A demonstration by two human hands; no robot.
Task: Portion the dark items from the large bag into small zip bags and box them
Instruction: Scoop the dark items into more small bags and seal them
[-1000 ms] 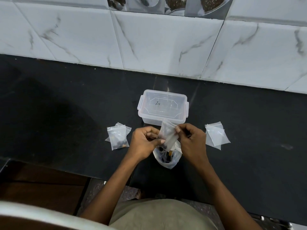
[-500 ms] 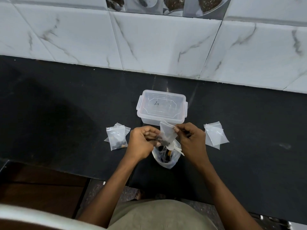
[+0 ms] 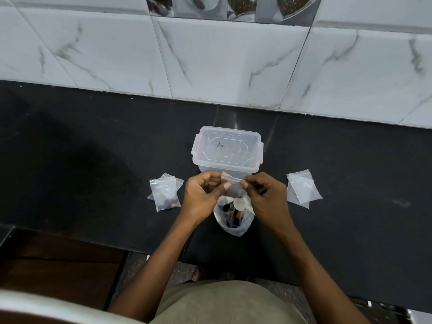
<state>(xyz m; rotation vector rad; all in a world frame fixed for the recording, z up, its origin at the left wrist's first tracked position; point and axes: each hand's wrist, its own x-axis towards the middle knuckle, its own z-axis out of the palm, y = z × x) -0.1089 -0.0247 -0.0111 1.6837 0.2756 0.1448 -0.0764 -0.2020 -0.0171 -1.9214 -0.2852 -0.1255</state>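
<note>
Black polished stone counter [image 3: 81, 160] runs wall to wall, backed by a white marble-veined tile wall [image 3: 233, 66]; near edge drops off just below the large bag, with a brown wooden panel [image 3: 58, 265] under it at left. Open counter wide on both sides, well beyond the bag piles. Clear lidded rectangular plastic box [image 3: 227, 149] sits centre, lid on, just behind the hands. Left hand [image 3: 201, 196] and right hand [image 3: 266, 198] are raised together above the counter, forearms converging from below; each pinches one end of the top strip of a small clear zip bag [image 3: 232, 185] between thumb and forefinger, other fingers curled. That bag hangs upright between them with a dark mass filling its lower part. Directly beneath it, the large clear plastic bag of dark items [image 3: 233, 218] stands open-mouthed near the counter edge, a small white round piece [image 3: 239, 203] at its mouth. Left of the hands: filled small zip bags [image 3: 166, 195] lying overlapped, dark contents at the bottom of the top one. Right: empty small clear zip bags [image 3: 302, 189], stacked flat.
</note>
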